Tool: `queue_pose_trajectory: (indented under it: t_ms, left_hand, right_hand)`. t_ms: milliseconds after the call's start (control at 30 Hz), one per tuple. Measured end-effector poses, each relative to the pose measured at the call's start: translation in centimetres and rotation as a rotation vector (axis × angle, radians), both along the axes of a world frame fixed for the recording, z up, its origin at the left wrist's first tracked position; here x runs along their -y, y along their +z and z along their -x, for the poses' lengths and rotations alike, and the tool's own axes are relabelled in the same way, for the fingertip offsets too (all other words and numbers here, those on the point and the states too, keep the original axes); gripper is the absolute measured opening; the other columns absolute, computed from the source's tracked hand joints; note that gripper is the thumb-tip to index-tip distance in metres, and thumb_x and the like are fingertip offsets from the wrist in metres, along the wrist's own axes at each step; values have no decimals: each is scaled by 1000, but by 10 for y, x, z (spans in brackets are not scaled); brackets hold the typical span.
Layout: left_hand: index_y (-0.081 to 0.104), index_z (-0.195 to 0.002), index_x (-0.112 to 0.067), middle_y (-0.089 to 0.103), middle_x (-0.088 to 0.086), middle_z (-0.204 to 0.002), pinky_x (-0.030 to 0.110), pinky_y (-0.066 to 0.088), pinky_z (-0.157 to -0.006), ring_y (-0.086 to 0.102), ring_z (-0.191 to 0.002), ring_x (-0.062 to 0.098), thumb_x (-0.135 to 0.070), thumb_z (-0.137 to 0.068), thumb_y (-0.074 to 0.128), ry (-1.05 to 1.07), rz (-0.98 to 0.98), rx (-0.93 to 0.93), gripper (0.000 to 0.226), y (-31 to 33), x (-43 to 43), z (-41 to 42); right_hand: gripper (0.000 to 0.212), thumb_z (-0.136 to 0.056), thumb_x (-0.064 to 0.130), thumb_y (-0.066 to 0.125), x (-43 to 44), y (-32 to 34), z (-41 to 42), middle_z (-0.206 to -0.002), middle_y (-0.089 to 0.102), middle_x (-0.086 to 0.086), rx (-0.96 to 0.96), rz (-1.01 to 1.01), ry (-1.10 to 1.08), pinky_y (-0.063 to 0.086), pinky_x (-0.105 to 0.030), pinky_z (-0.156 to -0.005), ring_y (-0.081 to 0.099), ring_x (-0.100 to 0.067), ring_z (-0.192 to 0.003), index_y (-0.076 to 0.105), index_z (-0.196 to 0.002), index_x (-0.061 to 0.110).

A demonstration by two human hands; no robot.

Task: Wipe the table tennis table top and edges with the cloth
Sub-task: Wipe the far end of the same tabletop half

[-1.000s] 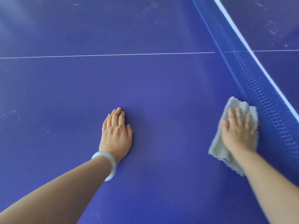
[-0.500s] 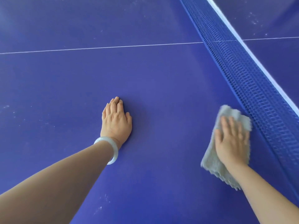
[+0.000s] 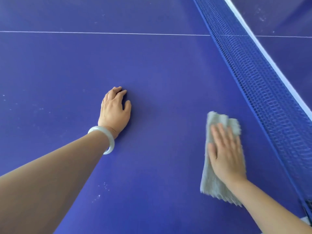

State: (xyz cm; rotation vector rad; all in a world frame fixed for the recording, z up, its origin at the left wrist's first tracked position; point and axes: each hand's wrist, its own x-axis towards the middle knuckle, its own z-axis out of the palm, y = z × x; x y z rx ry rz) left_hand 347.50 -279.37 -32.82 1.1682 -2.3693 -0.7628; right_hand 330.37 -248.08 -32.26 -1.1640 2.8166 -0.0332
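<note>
The blue table tennis table top [image 3: 152,73] fills the view. A folded grey cloth [image 3: 212,179] lies flat on it at the lower right, a short way left of the net. My right hand [image 3: 224,154] presses on the cloth with straight fingers; it looks motion-blurred. My left hand [image 3: 114,110] rests on the bare table near the middle, fingers slightly bent, a pale bangle on its wrist. It holds nothing.
A blue net [image 3: 256,85] with a white top band runs diagonally from the top centre to the lower right edge. A thin white centre line [image 3: 101,33] crosses the table at the back. Small white specks [image 3: 101,191] dot the surface near my left forearm.
My right hand has slid the cloth toward me and leftward, away from the net. My left hand stays planted on the table, its fingers now a little more bent.
</note>
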Motion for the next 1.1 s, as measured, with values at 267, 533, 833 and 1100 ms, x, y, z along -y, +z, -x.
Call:
queue_pose_trajectory:
  t_ms: [267, 533, 833, 1100]
  left_hand:
    - [50, -137, 3, 50, 20, -138, 46, 27, -117, 43, -133, 39, -3, -93, 55, -337, 215, 71, 45, 34, -73, 1]
    - [18, -156, -6, 12, 9, -165, 39, 1, -125, 6, -153, 24, -31, -105, 30, -449, 231, 277, 59, 4, -218, -32]
    - [26, -155, -5, 21, 9, -163, 38, 5, -125, 13, -152, 23, -30, -103, 31, -420, 235, 288, 58, 2, -217, -30]
    - [28, -154, -4, 22, 9, -162, 32, -1, -124, 13, -152, 23, -20, -104, 35, -428, 254, 223, 53, 3, -215, -36]
  right_hand:
    - [62, -101, 48, 8, 0, -3, 3, -168, -2, 2, 8, -44, -140, 4, -49, -126, -7, -21, -155, 0, -160, 29]
    - [62, -103, 44, 18, -5, -3, 7, -168, -1, 2, 51, -8, -26, -2, -48, -126, -7, -21, -155, 7, -161, 26]
    - [61, -100, 53, 0, -124, -7, 52, -168, 2, 7, -4, -50, -51, 11, -52, -125, 0, -16, -155, 3, -159, 35]
    - [58, -105, 39, 25, -56, -10, -113, -168, 13, 2, -14, 84, 493, 15, -54, -122, 9, -23, -155, 23, -159, 19]
